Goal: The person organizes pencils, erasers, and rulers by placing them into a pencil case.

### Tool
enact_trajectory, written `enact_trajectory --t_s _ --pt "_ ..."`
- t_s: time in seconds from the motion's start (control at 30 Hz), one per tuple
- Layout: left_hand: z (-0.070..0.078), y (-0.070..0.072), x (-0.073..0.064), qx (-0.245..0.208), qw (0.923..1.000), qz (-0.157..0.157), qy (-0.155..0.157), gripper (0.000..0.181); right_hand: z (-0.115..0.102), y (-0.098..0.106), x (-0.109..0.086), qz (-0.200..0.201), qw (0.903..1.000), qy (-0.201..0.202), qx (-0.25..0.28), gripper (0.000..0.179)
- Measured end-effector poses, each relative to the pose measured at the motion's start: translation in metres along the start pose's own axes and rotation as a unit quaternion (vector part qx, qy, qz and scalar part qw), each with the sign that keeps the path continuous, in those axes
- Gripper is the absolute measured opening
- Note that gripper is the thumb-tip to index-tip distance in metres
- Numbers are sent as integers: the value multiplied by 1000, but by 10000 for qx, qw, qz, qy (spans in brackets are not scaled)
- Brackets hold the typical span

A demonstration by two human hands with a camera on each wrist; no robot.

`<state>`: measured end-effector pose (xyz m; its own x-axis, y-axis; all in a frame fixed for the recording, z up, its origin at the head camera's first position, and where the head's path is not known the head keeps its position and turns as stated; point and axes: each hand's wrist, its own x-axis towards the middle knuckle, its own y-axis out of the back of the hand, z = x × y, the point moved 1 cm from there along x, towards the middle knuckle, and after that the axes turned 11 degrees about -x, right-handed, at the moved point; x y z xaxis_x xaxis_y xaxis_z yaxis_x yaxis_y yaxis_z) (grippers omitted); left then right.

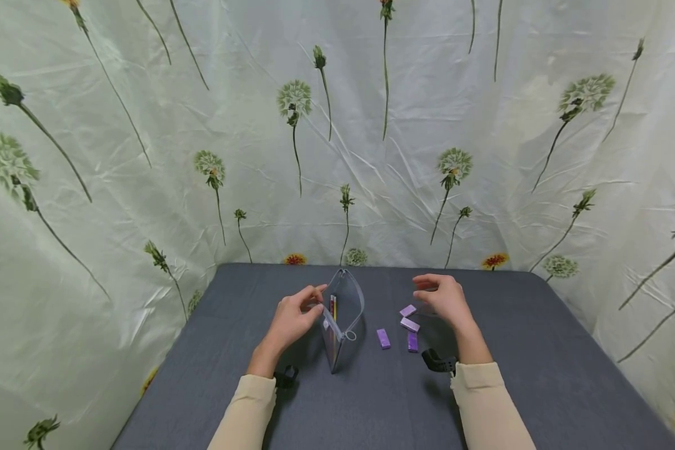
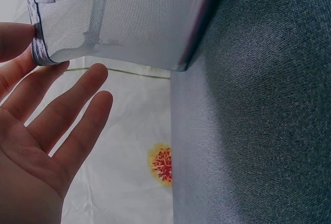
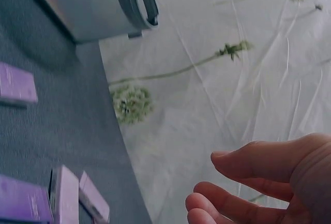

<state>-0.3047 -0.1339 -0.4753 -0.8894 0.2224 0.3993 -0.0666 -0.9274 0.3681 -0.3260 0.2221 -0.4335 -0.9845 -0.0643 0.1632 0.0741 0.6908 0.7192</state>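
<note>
"Where is the pouch (image 1: 333, 340) standing?"

"On the bench (image 1: 382, 400); left grip (image 1: 292, 320) is pinching its rim (image 1: 332, 321), boxes (image 1: 410, 324) are lying rightward."

"Right grip (image 1: 447, 303)?"

"Hovering, holding nothing. Keeping that rim spread is probably helping."

The surface (image 1: 202, 350) is covered in matt, woven cloth; beyond its far edge, a glossy, creased curtain (image 1: 365, 156) is seen. Fine mesh is shown by the pouch (image 2: 139, 22), smooth faces by the purple blocks (image 1: 384, 339).

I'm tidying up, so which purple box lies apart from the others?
The leftmost box, nearest the mesh pouch; the other three cluster to its right.
</note>
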Motion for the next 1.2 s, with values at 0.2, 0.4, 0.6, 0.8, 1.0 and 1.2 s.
enact_trajectory --t_s 0.2,0.4,0.6,0.8,1.0,1.2 --pt "0 1 0 42 10000 -18 -89 7 20 7 0 135 9992 -244 -296 35" --pt "0 2 0 41 9998 -74 -183 10 45 7 2 488 9939 -500 -857 34" --pt "1 2 0 62 9998 -73 -174 7 63 2 -1 540 9923 -738 -830 35" --pt "1 2 0 69 9998 -111 -122 3 82 -5 -1 663 9918 -739 -804 39" --pt "0 1 0 111 9999 -67 -107 7 93 -17 2 629 9892 -926 -943 54" --pt "0 1 0 89 9999 -23 -68 11 89 -32 6 708 9781 -1267 -1489 91"
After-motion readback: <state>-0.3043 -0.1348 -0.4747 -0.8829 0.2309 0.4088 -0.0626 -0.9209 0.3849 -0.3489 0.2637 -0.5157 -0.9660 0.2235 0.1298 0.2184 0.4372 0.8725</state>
